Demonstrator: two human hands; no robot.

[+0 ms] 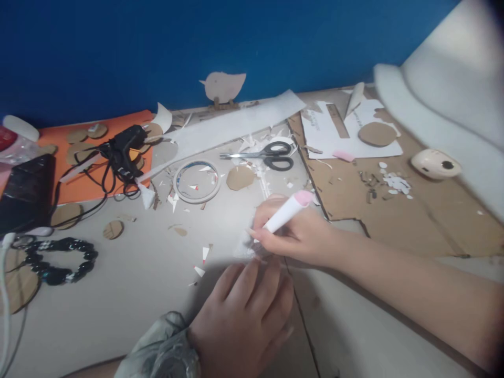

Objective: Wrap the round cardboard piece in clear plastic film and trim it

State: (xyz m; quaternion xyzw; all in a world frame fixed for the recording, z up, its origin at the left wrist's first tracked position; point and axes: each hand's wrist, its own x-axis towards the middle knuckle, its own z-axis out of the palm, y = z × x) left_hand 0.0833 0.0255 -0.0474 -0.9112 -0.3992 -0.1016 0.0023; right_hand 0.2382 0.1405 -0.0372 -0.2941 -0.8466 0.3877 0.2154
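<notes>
My right hand (291,231) is closed around a white marker (281,215) with a pink end. The marker slants, its pink end up and to the right, and its writing tip is hidden behind my fingers. Beneath that hand lies a small whitish, see-through piece (244,248), too blurred to name. My left hand (248,310), with a watch (175,357) at the wrist, rests palm down just in front. Its fingers lie slightly bent and apart on the surface, with the fingertips close to the piece and partly hidden. I see nothing gripped in it.
Beyond my hands lie scissors (271,155), a tape roll (176,184) and paper scraps. A black glue gun (126,152) and its cord lie on orange paper (139,121) at left, near a beaded bracelet (84,262). Cardboard (413,226) covers the right side; a bird cutout (224,86) stands behind.
</notes>
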